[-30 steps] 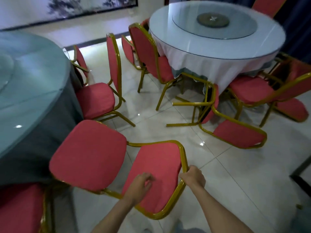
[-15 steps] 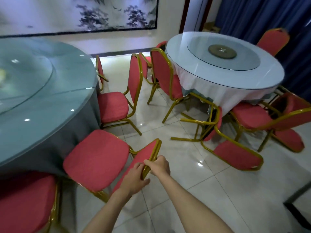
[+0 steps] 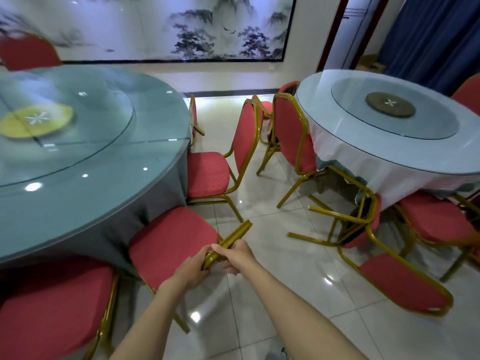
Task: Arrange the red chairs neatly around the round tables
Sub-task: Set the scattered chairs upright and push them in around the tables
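— What are the hands on?
— The left hand [image 3: 193, 268] and right hand [image 3: 235, 255] sit side by side on the gold top rail [image 3: 231, 239] of a red chair [image 3: 174, 242], fingers [image 3: 202, 258] curled round it.

— How does that chair look?
— It has a red padded seat and a gold metal frame, with the back seen edge-on. The seat meets the drape of the grey-green round tabletop [image 3: 104, 178]. A neighbouring chair [image 3: 52, 307] stands just left of it.

— And farther off?
— A tucked-in chair [image 3: 207, 175] faces the same tabletop. To the right, a toppled chair [image 3: 400, 287] lies on its back on the tiled floor [image 3: 285, 276], legs pointing left, beside the white-clothed round tabletop [image 3: 342, 141]. An ink landscape painting [image 3: 155, 27] hangs behind.
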Available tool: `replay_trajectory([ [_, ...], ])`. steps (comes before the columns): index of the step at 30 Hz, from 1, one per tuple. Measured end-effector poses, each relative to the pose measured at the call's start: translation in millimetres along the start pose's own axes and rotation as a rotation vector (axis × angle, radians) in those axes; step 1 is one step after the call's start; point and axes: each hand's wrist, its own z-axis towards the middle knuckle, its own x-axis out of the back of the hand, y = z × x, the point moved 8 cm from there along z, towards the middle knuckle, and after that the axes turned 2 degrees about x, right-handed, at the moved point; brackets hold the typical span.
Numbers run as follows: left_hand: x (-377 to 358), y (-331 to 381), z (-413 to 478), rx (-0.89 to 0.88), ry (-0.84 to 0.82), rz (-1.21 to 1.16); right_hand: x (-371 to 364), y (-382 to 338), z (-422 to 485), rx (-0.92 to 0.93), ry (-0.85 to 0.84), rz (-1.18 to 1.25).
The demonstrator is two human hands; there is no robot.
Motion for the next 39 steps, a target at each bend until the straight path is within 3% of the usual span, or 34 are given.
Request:
replay_trajectory([
  [3, 0.3, 7.7, 2.3, -0.042, -0.061, -0.017, 14.0, -3.5, 6.1, 0.040, -0.117, -0.057],
  [7, 0.1, 18.4, 15.6, -0.025, 0.028, -0.051, 46.1, -9.2, 29.2, 0.112, -0.249, -0.175],
  [15, 12.5, 141.6, 108.5, -0.063, 0.118, -0.137, 177.0, -29.0, 83.7, 0.143, -0.102, -0.314],
  [26, 36.8, 270.9, 243.7, -0.102, 0.148, -0.129, 368.9, -89.1, 155.9, 0.196, 0.118, 0.040],
  [31, 73.6, 292.9, 292.1, -0.122, 0.240, -0.222, 403.5, -132.1, 187.9, 0.194, 0.109, 0.207],
  [39, 154.8, 299.5, 411.9, -0.190, 0.365, -0.373, 420.0, -220.0, 292.4, 0.231, 0.049, 0.174],
])
